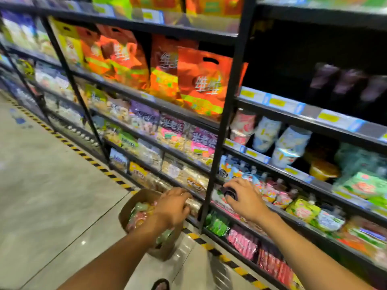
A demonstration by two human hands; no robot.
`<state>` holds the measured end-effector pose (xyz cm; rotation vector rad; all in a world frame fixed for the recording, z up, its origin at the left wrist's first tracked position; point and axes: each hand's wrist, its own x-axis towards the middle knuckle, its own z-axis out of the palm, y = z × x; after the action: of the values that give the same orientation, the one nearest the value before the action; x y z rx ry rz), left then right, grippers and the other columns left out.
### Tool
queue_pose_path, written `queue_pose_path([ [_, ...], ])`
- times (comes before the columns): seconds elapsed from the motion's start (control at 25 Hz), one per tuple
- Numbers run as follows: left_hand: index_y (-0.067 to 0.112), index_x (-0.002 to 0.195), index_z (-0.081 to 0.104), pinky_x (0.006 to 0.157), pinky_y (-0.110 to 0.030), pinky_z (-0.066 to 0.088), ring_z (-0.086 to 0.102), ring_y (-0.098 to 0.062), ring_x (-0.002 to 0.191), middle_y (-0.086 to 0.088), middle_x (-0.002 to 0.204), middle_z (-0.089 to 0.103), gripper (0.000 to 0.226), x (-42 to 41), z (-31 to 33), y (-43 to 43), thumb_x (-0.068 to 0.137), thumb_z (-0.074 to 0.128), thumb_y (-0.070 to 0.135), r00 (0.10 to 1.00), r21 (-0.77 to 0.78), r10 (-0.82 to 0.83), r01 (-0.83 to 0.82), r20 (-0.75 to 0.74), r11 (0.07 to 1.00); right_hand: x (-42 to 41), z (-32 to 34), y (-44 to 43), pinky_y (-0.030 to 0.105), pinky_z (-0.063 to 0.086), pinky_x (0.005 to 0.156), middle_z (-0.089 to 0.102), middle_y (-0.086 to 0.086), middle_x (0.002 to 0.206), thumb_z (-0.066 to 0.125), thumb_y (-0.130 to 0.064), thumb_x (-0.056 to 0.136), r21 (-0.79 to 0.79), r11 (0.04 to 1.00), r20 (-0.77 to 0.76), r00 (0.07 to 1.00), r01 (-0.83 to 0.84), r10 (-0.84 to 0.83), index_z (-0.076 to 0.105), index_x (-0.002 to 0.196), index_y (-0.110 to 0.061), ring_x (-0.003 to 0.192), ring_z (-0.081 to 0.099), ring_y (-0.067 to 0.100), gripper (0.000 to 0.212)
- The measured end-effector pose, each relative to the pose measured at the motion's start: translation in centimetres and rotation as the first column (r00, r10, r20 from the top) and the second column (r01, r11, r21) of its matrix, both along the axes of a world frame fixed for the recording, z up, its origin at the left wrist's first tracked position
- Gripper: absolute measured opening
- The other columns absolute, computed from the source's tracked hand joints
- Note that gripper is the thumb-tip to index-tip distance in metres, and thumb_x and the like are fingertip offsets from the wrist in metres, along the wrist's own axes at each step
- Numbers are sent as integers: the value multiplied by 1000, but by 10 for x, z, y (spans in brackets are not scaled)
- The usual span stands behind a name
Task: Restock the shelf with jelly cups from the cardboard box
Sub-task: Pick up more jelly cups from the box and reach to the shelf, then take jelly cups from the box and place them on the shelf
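An open cardboard box (128,208) stands on the floor against the shelf's foot, filled with several coloured jelly cups (139,214). Above the box, my left hand (173,207) hovers with fingers curled round a small pale item (191,203) that is too blurred to name. To the right of the black upright post (219,143), my right hand (247,197) grips a small dark round cup (230,194). It holds the cup at the front edge of a lower shelf (293,214) stocked with jelly pouches and packs (272,191).
Black shelving full of snack bags runs from left to right. Orange bags (201,84) and stacked cups (289,143) fill the shelves above. A yellow-black tape line (88,158) marks the floor along the shelf foot. Grey tiled floor (41,185) lies to the left.
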<state>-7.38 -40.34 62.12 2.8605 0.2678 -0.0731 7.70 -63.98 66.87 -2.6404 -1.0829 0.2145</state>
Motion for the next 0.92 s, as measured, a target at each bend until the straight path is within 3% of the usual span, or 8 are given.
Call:
queue_pose_path([
  [0.2,36,140,54,113,-38,38,44,-22,138,5,150,48,55,-67,-56,81,94,33,57,954,-2,203,-208,-221,978,-20,-66,96,35,38,108,46,-12,135,57,-42,95,-67,991,-181,978,-116,102,57,132,-34,131,44,16,38],
  [0.44,35,135,59,101,-41,49,54,-27,130,1,143,56,60,-100,-103,190,86,32,60,902,-82,326,-361,-283,929,-27,-119,228,37,43,104,48,-6,131,57,-41,95,-137,968,-384,912,-211,144,59,130,-32,127,46,17,37],
  [0.56,37,141,50,104,-39,47,49,-24,135,1,151,50,57,-94,-131,228,91,36,61,867,-100,346,-405,-358,909,-25,-143,277,31,42,103,52,-3,127,59,-43,91,-139,956,-458,873,-257,167,63,125,-28,120,51,17,37],
  [0.64,35,144,47,104,-40,47,47,-26,136,-1,153,46,70,-82,-144,241,87,22,65,862,-132,344,-416,-374,900,-15,-169,300,27,44,97,57,-2,118,62,-40,88,-118,963,-492,856,-243,156,68,118,-25,111,58,19,33],
  [0.84,26,145,47,99,-42,47,52,-32,128,-7,143,54,81,-42,-197,255,82,13,63,836,-186,364,-468,-411,864,33,-272,333,37,53,80,67,-10,101,51,-48,85,-193,941,-572,811,-279,123,70,104,-34,94,63,10,31],
  [0.92,28,145,46,97,-43,48,53,-33,126,-7,140,54,74,-25,-238,258,86,17,60,793,-194,390,-522,-468,831,54,-321,345,40,55,77,66,-6,96,50,-43,86,-247,911,-615,780,-329,115,69,99,-29,90,62,14,27],
])
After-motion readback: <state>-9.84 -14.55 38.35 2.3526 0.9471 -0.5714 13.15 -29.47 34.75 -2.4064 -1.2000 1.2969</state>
